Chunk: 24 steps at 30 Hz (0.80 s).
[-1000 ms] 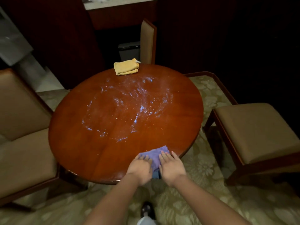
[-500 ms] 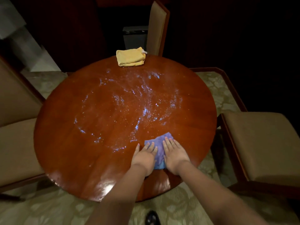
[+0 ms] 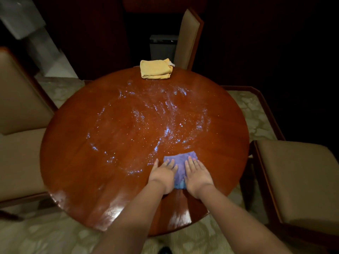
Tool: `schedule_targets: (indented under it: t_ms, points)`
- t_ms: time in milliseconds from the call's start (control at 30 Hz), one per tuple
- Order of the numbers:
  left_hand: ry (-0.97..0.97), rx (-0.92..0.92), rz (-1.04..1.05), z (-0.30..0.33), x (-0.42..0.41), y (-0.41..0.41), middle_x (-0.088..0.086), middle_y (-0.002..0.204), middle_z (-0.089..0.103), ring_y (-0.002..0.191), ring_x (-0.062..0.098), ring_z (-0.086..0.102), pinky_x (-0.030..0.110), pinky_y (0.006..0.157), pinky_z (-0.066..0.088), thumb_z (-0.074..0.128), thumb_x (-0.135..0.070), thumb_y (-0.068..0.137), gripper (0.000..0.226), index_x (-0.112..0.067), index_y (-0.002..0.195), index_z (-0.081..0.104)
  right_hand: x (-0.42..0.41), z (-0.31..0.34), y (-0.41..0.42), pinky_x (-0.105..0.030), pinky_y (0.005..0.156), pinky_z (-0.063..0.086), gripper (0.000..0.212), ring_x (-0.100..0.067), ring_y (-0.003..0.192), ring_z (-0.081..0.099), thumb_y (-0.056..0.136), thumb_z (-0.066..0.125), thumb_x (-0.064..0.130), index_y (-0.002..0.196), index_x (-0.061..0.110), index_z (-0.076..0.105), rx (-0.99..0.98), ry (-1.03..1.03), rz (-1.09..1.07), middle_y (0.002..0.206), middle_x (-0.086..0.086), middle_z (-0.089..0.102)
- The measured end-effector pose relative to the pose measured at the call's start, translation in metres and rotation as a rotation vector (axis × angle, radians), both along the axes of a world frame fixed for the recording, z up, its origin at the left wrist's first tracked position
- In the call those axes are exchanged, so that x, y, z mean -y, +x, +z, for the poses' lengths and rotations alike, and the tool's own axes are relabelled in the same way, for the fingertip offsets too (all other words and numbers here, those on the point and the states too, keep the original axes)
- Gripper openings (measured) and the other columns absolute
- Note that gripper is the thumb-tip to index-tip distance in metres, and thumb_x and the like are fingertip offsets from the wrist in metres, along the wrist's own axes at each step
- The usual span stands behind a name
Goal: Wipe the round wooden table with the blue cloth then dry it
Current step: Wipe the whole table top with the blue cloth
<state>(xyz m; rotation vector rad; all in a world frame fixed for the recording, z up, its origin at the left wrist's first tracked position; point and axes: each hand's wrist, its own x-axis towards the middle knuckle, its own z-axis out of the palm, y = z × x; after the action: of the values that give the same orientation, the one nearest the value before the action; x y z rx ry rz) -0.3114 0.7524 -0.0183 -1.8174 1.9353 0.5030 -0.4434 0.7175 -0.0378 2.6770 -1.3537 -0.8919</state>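
The round wooden table (image 3: 77,162) fills the middle of the view, its centre speckled with wet droplets and streaks. A blue cloth (image 3: 180,162) lies flat on the near right part of the top. My left hand (image 3: 162,176) and my right hand (image 3: 197,176) press side by side on it, palms down with fingers extended; they cover the cloth's near half. A folded yellow cloth (image 3: 156,69) rests at the table's far edge, well away from both hands.
Padded chairs stand at the left (image 3: 20,125), the right (image 3: 297,180) and behind the table (image 3: 188,37). A grey bin (image 3: 162,47) sits beyond the far edge. Patterned carpet (image 3: 245,105) surrounds the table.
Both hands have pushed the blue cloth forward from the table's near edge towards the wet centre. My head has moved closer over the table.
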Motion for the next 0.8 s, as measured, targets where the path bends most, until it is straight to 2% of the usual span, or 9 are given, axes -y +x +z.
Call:
schedule_targets:
  t_ms: [433,600,800]
  points:
    - [0.099,0.003,0.11,0.015,-0.088,-0.072,0.001,0.161,-0.001,0.148,0.018,0.0,0.05,0.117,-0.004,0.04,-0.023,0.096,0.065,-0.019,0.153,0.01,-0.073,0.002,-0.067,-0.038,0.118,-0.006,0.06,-0.027,0.147,-0.01,0.104,0.013,0.031,0.149,0.0,-0.011,0.022,0.029,0.135,0.158,-0.016,-0.013]
    - [0.117,-0.029,0.116,0.02,-0.1,-0.097,0.001,0.161,-0.001,0.148,0.018,0.0,0.052,0.117,-0.002,0.037,-0.024,0.097,0.062,-0.019,0.153,0.011,-0.082,0.004,-0.09,-0.036,0.119,-0.005,0.061,-0.025,0.148,-0.009,0.102,0.018,0.028,0.15,0.0,-0.008,0.036,0.051,0.122,0.159,-0.015,-0.011]
    - [0.159,0.016,0.09,0.017,-0.086,-0.107,-0.001,0.161,-0.004,0.148,0.018,-0.001,0.057,0.116,-0.003,0.036,-0.022,0.099,0.061,-0.021,0.153,0.009,-0.073,0.003,-0.1,-0.036,0.12,-0.004,0.061,-0.025,0.148,-0.006,0.103,0.018,0.028,0.15,0.0,-0.007,0.032,0.058,0.102,0.159,-0.015,-0.01]
